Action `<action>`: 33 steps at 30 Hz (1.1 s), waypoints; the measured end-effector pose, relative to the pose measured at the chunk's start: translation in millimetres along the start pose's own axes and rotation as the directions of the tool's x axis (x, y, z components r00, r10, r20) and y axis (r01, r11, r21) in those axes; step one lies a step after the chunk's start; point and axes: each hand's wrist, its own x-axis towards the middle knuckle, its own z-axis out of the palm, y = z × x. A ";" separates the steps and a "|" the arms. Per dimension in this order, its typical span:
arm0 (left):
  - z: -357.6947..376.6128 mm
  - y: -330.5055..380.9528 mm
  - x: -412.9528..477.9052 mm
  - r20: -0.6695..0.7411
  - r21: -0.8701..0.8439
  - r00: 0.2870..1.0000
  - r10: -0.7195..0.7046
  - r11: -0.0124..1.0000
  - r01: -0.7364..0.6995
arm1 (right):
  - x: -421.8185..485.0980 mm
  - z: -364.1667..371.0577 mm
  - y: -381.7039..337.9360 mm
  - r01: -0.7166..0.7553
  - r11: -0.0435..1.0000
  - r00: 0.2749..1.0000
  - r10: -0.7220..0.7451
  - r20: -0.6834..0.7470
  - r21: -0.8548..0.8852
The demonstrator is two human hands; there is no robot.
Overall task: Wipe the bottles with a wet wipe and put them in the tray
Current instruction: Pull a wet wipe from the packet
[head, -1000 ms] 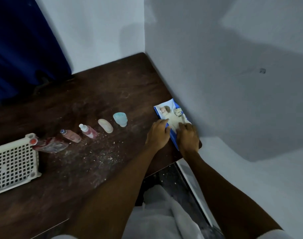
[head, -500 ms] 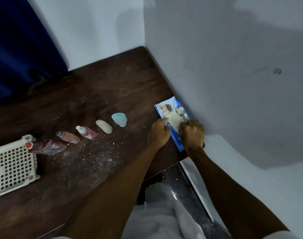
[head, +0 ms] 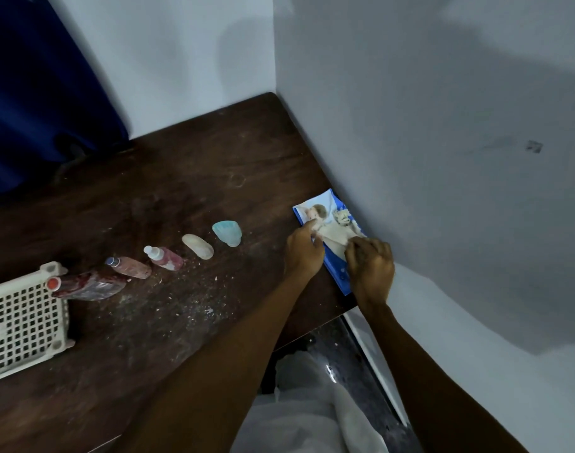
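Since half a second ago the left hand (head: 304,253) has stretched its forefinger further up the glossy blue wipe packet (head: 340,276) and presses it flat, forefinger straight. The right hand (head: 371,269) has its fingers (head: 361,248) bunched, pinching the packet's pale flap. Well left of the fingers, five small bottles (head: 164,257) lie in a row on the scuffed dark wooden surface (head: 181,178), the ribbed teal bottle (head: 227,233) nearest. Furthest left is the white lattice tray (head: 21,325).
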 end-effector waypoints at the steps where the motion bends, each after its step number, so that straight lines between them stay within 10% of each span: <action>1: 0.6 2.0 2.4 -0.008 0.014 1.000 -0.016 1.000 0.016 | 0.1 -0.1 -0.4 -0.017 1.000 1.000 0.017 0.002 0.025; 11: 6.0 11.7 24.1 -0.049 0.056 0.969 -0.244 0.968 0.246 | -3.7 2.5 -8.1 -0.082 0.990 0.994 0.074 0.078 0.114; 19: 4.7 5.1 18.2 -0.182 0.030 0.981 -0.070 0.997 0.077 | -5.0 2.9 -8.0 -0.063 0.995 0.997 0.060 0.049 0.072; 24: -2.7 16.1 5.2 -0.115 -0.170 0.985 0.129 0.974 -0.148 | 3.5 2.0 -9.7 0.001 1.000 0.983 -0.005 0.181 0.021; 33: -28.5 20.8 -16.8 -0.100 -0.612 0.995 -0.015 0.789 -0.050 | 13.0 -10.2 -39.3 -0.030 0.986 1.000 0.028 0.011 0.164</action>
